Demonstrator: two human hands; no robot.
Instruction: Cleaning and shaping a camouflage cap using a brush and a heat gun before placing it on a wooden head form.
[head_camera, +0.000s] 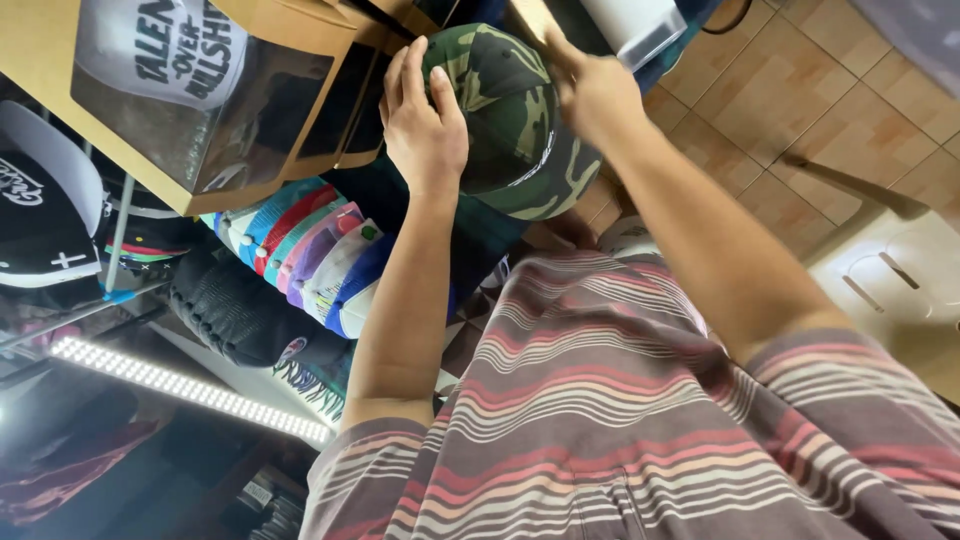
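Nearest the camera, a striped shirt (620, 420) fills the lower frame, both bare forearms reaching up from it. Above it, the left hand (425, 120) lies on the camouflage cap (515, 120), fingers slightly spread over the crown. Beside it, the right hand (590, 85) grips the cap's far side; its fingers are hidden. Farther left, stacked colourful caps (310, 255) sit below a cardboard box (190, 110) holding a white cap.
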